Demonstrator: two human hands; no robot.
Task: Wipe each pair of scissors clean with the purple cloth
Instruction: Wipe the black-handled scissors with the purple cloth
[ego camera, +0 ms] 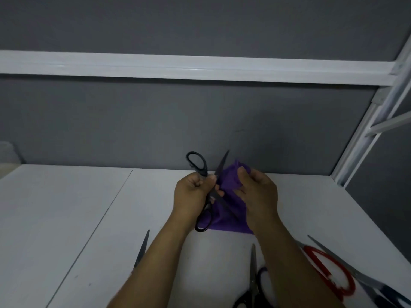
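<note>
From the head view, the left hand [191,192] has its fingers curled tight round the black scissors [211,197] close to the pivot. The scissors are spread wide. One blade points up and away, just left of the purple cloth [230,178]. The other seems to run down and rightward across the cloth's folds. The right hand [258,192] holds the cloth bunched in curled fingers, touching the scissors' right side, above the table [66,207].

I'd say the upright blade is next. Its long axis rises steeply, so the cloth hand, already nearest, would slide along it toward the tip.

Below the cloth lies a second black pair [253,274], below and right a red-handled pair [311,250], below and left a lone blade [142,247].
</note>
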